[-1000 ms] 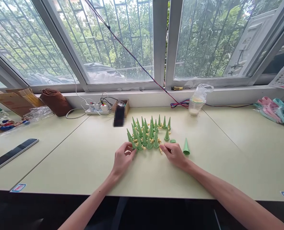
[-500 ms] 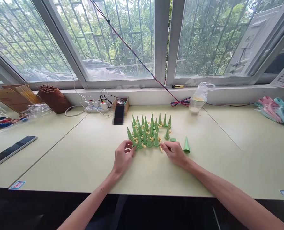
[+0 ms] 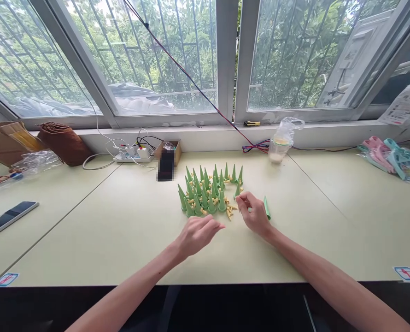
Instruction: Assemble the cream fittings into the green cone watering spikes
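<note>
Many small green cones [image 3: 205,196] stand upright in a tight cluster on the pale table, with small yellow pieces [image 3: 230,212] scattered among them and at their right front. In front of the cluster is my left hand [image 3: 198,234], its fingers pressed together and pointing right; anything in them is hidden. My right hand [image 3: 255,214] is pinched to the right of the yellow pieces, and what it holds, if anything, cannot be made out. Just behind its fingertips stands a single cone [image 3: 237,189]. Another green cone [image 3: 267,207] is partly hidden behind that hand.
Behind the cones are a small cardboard box [image 3: 178,152], a power strip [image 3: 132,157] and a plastic cup in a bag [image 3: 279,147]. A phone [image 3: 11,219] lies at the left. Pink and teal items in plastic [image 3: 395,157] lie at the far right.
My left hand has left the cluster's left edge and moved right and nearer to me, its fingers closing together. My right hand has drawn slightly up from the yellow pieces. The view has shifted.
</note>
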`<state>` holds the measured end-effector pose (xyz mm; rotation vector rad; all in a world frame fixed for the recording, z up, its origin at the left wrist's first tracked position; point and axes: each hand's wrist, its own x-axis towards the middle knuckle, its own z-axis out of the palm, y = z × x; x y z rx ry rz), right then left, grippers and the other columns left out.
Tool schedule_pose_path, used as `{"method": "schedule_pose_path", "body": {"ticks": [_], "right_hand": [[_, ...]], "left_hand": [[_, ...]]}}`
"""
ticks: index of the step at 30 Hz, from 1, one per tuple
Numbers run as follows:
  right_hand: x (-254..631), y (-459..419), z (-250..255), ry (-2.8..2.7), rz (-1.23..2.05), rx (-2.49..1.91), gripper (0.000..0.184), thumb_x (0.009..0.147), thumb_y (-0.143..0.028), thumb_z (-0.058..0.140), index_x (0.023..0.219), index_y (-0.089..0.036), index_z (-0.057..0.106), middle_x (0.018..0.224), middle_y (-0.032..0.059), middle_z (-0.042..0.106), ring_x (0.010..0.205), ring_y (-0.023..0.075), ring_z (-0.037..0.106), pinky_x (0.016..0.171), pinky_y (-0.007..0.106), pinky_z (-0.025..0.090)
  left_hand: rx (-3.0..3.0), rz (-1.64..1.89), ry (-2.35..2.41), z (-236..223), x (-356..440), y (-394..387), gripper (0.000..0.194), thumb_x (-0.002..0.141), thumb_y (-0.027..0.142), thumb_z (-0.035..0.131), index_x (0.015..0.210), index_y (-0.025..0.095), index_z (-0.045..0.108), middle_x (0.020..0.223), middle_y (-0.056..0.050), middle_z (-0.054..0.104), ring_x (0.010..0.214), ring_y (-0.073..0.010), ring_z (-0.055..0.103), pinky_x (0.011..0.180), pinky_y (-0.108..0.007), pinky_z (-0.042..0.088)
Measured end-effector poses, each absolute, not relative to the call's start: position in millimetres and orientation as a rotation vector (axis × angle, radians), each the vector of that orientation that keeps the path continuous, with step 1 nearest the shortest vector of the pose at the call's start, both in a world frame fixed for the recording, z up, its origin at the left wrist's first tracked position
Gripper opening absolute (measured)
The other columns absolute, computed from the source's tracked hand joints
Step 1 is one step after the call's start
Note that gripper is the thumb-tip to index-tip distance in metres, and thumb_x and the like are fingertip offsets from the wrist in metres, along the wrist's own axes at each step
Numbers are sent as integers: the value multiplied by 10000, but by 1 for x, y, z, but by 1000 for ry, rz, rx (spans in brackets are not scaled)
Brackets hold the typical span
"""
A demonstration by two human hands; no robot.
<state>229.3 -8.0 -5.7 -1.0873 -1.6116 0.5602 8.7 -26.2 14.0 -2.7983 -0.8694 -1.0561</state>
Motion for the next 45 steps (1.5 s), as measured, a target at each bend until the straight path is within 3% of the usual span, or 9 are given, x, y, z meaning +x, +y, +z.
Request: {"method": "schedule_pose_path", "body": {"ticks": [2,6,12,20,23,27,30,37,45], "right_hand": [[232,-7,-4,-1595,466,-1112,362,995,-484,465,749,-218,467,552,-48,439,469,108,404,469,237,341],[241,-3,1,-1534,273,-1157,448,996,-480,470,644,-228,352,508,-60,369,456,98,324,462,238,301],[253,3,7,-1485,170,-1243,423,1020,-450,430,666,-223,394,538,-40,430,483,109,383,506,245,339],[260,6,7,-1650,20,-1307,296,997,-324,484,726,-208,510,592,-20,523,515,123,436,545,248,365],[267,9,11,-1767,51,-1396,261,990,-296,478,760,-198,553,659,-1,592,530,124,475,568,256,367],[273,10,21,-1960,79,-1571,191,967,-270,501,847,-194,628,805,28,659,582,134,534,595,263,371],[274,9,28,-2085,108,-1651,161,969,-266,522,945,-202,668,899,38,672,651,144,590,615,261,384],[266,6,33,-2318,157,-1775,148,928,-212,633,1064,-219,692,1021,67,666,824,187,651,660,268,402],[260,9,21,-2384,102,-1829,62,932,-182,614,917,-205,669,888,61,656,736,189,621,604,274,330]], "left_hand": [[-2885,-1018,-852,19,24,-18,467,1006,389,466,581,198,476,491,40,399,387,-79,350,399,-229,296],[-3056,-946,-785,19,46,-6,541,995,452,452,525,203,354,479,48,279,383,-86,255,383,-246,253],[-3038,-1034,-748,-4,46,-11,521,1008,293,417,517,186,279,468,47,265,387,-81,179,425,-272,195],[-2966,-1125,-908,-10,44,-13,451,1029,302,381,604,191,480,519,24,436,424,-91,338,466,-272,255],[-2997,-1108,-861,-9,45,-15,348,1032,230,336,861,191,636,586,11,529,456,-97,420,476,-250,295],[-3032,-1155,-737,-5,46,-18,383,974,106,336,1206,219,620,889,-51,691,512,-78,507,495,-224,358],[-3037,-1183,-699,-4,47,-19,369,941,95,397,1205,230,617,1074,-72,701,525,-58,530,511,-214,396],[-3085,-1148,-725,-8,48,-14,303,940,95,412,1092,193,655,907,-67,695,625,-110,618,530,-221,421],[-3075,-1121,-770,-9,49,-12,302,949,102,406,1084,190,661,804,-47,660,602,-118,572,517,-229,387]]}}
